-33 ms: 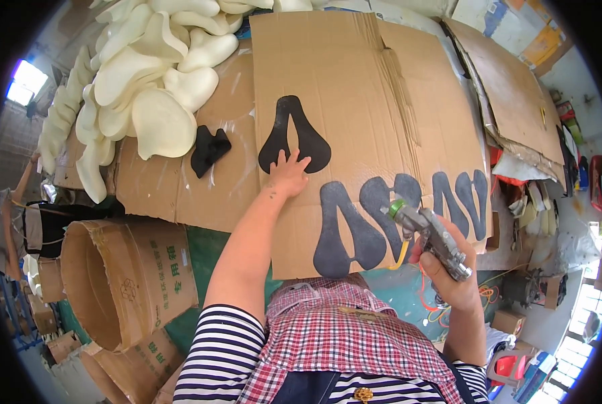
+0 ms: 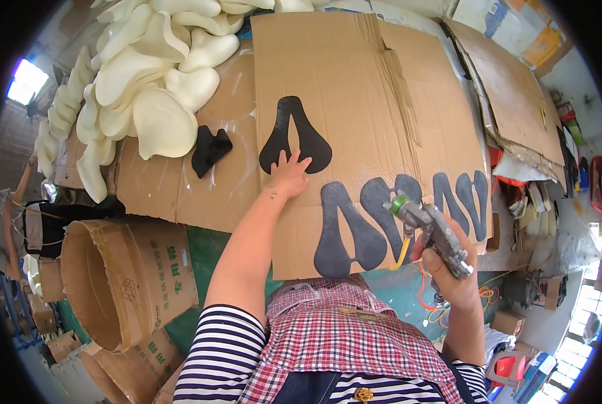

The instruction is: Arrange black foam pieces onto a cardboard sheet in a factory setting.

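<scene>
A black saddle-shaped pad (image 2: 312, 147) with a long slot lies flat on a cardboard sheet (image 2: 341, 81). My left hand (image 2: 289, 176) rests on its wide near end, fingers spread. In my right hand (image 2: 457, 279) is a metal spray gun (image 2: 434, 236) with a green ring at its front and a yellow hose beneath. The gun is held above the near edge of the cardboard, pointing away to the left. Below it lie several dark grey slotted pads (image 2: 331, 236) in a row, one partly hidden by the gun. A crumpled black piece (image 2: 211, 151) sits left of the black pad.
Cream foam saddle shapes (image 2: 166, 124) are heaped at the far left. A large open cardboard drum (image 2: 159, 276) stands below the table's left edge. Stacked cardboard (image 2: 509, 87) lies at the right. Orange hose (image 2: 489, 294) coils on the green floor near my right forearm.
</scene>
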Demonstrator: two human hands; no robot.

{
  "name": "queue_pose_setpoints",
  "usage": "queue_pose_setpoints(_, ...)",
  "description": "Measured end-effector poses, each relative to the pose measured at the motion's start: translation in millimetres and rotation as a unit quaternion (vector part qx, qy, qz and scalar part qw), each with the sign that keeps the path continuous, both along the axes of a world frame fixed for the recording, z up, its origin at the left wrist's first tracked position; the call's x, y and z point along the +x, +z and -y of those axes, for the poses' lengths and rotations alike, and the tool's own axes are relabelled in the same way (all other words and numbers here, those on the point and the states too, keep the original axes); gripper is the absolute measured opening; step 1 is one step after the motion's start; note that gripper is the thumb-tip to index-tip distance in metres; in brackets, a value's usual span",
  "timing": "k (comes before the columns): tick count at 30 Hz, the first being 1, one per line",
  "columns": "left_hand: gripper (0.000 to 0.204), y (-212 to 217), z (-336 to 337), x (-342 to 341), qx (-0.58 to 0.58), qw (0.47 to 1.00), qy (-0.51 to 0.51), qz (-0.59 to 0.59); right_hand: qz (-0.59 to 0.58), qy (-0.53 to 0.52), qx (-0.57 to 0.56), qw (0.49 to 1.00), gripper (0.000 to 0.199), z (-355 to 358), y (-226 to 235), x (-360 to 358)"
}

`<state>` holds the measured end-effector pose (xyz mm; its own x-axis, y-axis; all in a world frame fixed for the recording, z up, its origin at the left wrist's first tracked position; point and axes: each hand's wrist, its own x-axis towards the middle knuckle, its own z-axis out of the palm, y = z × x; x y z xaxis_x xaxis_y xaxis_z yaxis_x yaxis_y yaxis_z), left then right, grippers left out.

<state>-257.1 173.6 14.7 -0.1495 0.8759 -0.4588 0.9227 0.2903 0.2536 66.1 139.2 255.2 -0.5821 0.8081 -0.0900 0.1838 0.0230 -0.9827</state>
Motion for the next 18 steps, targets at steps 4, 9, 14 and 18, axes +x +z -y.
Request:
queue_pose_setpoints(4,0.059,2.9,0.6,0.3,-0.001,1.000,0.002,0.004,-0.013,-0.039,0.013,0.999,0.049,-3.1,2.1,0.5)
queue_pose_setpoints(9,0.063,3.1,2.5,-0.9,-0.004,1.000,0.002,0.008,0.018,-0.010,0.009,1.000,0.050,5.8,2.2,14.9)
queue_pose_setpoints(14,0.062,7.7,2.9,1.2,-0.008,1.000,0.007,0.022,0.023,-0.067,0.011,0.997,0.054,2.7,2.7,12.0)
queue_pose_setpoints(18,0.062,4.7,3.6,0.6,-0.007,1.000,0.011,0.023,0.008,0.015,0.002,1.000,0.052,7.4,7.6,8.2)
